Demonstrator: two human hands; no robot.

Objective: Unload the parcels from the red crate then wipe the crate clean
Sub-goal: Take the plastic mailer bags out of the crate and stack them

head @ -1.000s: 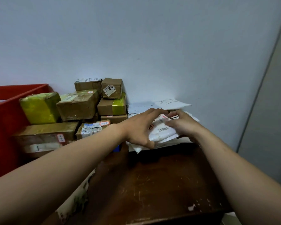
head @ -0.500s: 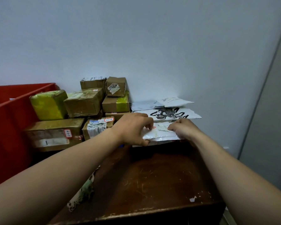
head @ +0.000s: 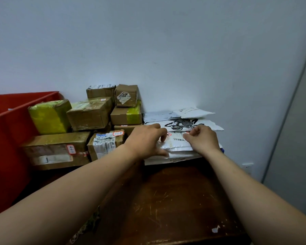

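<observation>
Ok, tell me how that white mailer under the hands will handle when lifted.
The white mailer looks wrinkled and soft, so it will probably sag. Its glossy plastic may slide off the bags beneath. Flat, so likely light.

Parcel sorting corner, likely mailroom or storeroom: taped cardboard parcels [head: 88, 114] with shipping labels stacked centre left, white mailer bags [head: 184, 124] beside them, scratched wooden table [head: 166, 200], bare wall [head: 148, 41]
</observation>
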